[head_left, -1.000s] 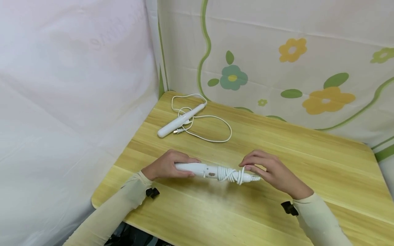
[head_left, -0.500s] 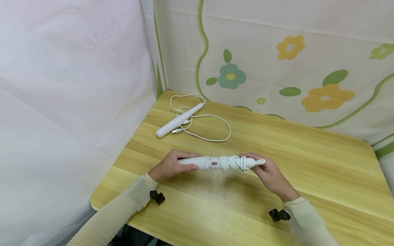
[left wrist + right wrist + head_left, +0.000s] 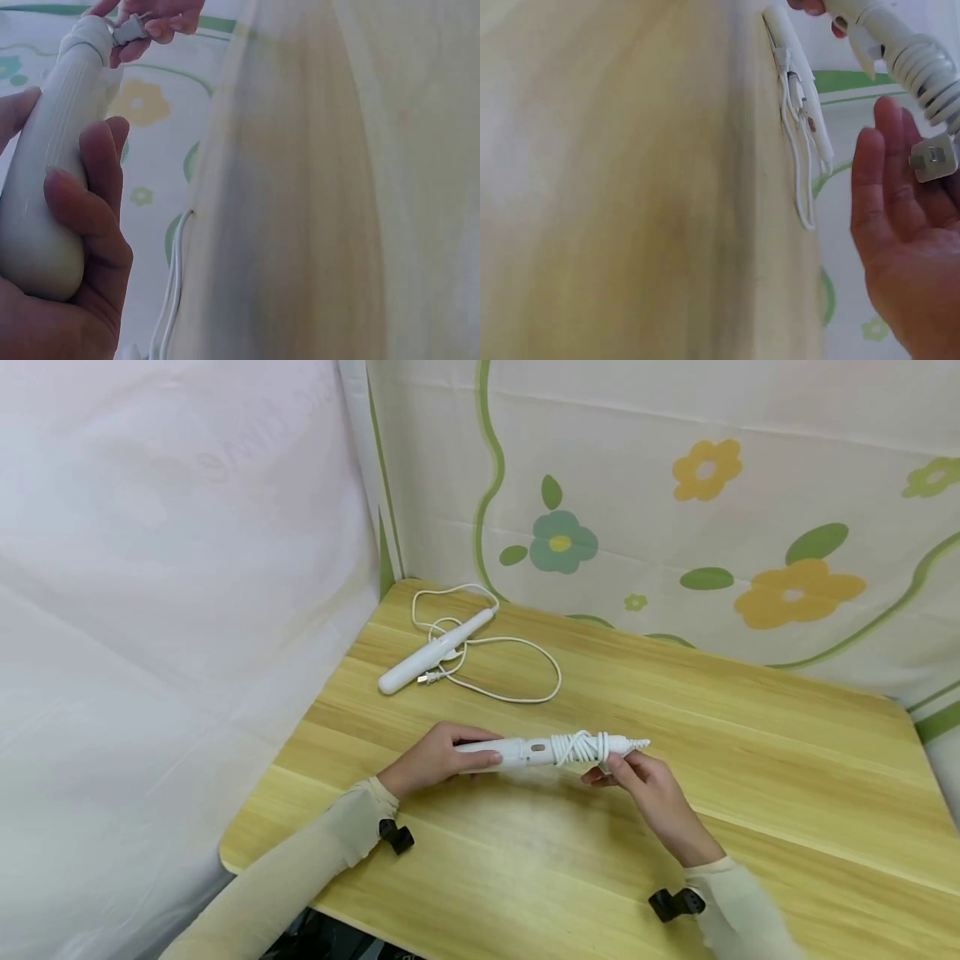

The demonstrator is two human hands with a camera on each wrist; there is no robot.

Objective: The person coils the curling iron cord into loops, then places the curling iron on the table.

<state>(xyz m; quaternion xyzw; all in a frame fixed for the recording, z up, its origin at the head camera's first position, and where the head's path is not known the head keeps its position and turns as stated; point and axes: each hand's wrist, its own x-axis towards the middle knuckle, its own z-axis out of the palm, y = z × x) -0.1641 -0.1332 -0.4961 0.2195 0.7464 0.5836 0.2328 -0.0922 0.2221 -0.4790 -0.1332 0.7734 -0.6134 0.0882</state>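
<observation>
My left hand (image 3: 425,762) grips the rounded end of a white hair iron (image 3: 512,752), holding it sideways above the table. A white cord (image 3: 576,747) is coiled tightly around the iron's right part, and its ribbed cord end points right. At that end my right hand (image 3: 660,797) pinches the plug (image 3: 935,157) with thumb and fingers. In the right wrist view the plug's prongs show beside the fingers, just below the coils. The left wrist view shows the left fingers (image 3: 82,206) curled round the smooth white body.
Farther back on the wooden table (image 3: 712,718) lies a second white hair iron (image 3: 435,653). Its loose cord (image 3: 517,700) loops out to the right, with its plug (image 3: 429,677) beside the body. Fabric walls (image 3: 637,427) stand behind the table and at the left.
The right hand has come down from a strand of cord above the coils to the plug below the iron's right end. The left hand has shifted slightly right with the iron.
</observation>
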